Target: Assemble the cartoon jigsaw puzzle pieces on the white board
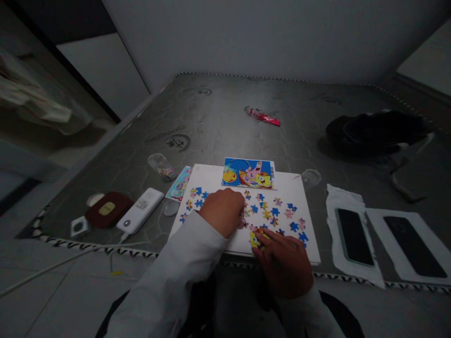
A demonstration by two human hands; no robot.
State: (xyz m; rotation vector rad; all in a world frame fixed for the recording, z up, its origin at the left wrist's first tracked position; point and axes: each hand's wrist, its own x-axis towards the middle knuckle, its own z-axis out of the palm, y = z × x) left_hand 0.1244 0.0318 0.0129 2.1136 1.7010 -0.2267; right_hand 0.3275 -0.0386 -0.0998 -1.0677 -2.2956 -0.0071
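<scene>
A white board [214, 176] lies in front of me with loose jigsaw puzzle pieces [294, 227] scattered over it. My left hand [223, 211] is curled above the middle of the board, its fingers mostly hidden from me. A pinkish puzzle piece [242, 221] shows right at its fingertips. Near the board's front edge, my right hand [285, 263] has thumb and fingers on a small group of yellow puzzle pieces [254, 240], partly covering it. The picture card [248, 172] of cartoon characters lies flat at the board's back edge.
Left of the board are a clear cup [161, 165] on its side, a second card [179, 184], a white power bank [140, 210] with a cable and a brown case [110, 209]. Two phones [355, 237] lie right; a black bag [377, 131] and red wrapper [263, 116] are farther back.
</scene>
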